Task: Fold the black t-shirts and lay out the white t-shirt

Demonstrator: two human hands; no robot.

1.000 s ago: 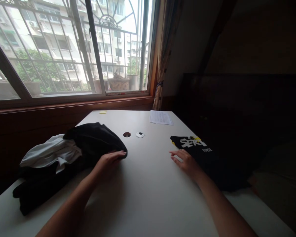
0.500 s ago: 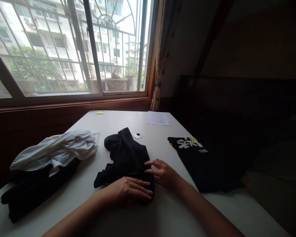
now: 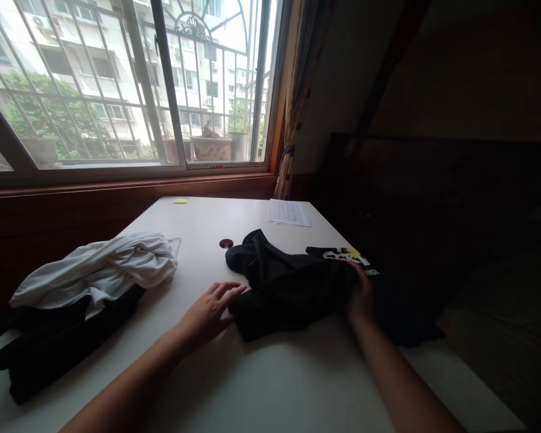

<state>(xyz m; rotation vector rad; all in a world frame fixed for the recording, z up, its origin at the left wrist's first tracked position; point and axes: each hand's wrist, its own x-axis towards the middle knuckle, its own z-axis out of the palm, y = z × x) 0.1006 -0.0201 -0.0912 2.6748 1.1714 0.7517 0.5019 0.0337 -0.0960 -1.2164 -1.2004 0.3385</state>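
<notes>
Spanning the centre of the frame, the crumpled black cloth garment lies with its long axis running roughly left to right; the right hand, the closer one, grasps its right end; the left hand, loosely curved and unclosed, stands at its left end, contact impossible to tell.
</notes>
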